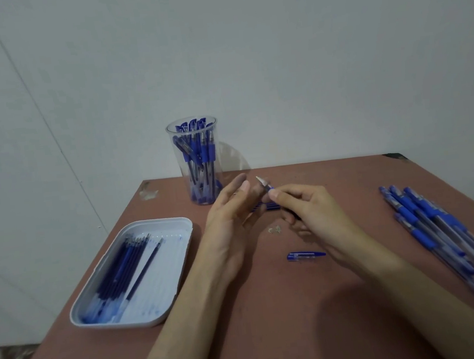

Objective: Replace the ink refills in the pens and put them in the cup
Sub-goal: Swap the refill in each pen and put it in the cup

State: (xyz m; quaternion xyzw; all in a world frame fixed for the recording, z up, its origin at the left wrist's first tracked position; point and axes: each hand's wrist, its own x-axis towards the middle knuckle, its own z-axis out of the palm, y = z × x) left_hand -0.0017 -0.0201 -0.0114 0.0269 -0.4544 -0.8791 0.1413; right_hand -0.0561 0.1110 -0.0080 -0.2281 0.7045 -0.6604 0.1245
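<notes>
My right hand (306, 210) grips a blue pen (265, 184) with its metal tip pointing up and to the left. My left hand (230, 209) is open beside it, fingers straight, close to the tip but apart from it. A blue pen cap (305, 255) lies on the table below my right hand. Behind my left hand stands a clear cup (197, 160) with several blue pens in it. A white tray (164, 274) at the left holds several dark blue refills (128, 266). Another blue piece (265, 206) lies on the table between my hands, partly hidden.
Several capped blue pens (440, 231) lie in a row at the table's right edge. Small scraps (274, 229) sit near the middle of the reddish-brown table (272, 307). A wall stands right behind the table's far edge.
</notes>
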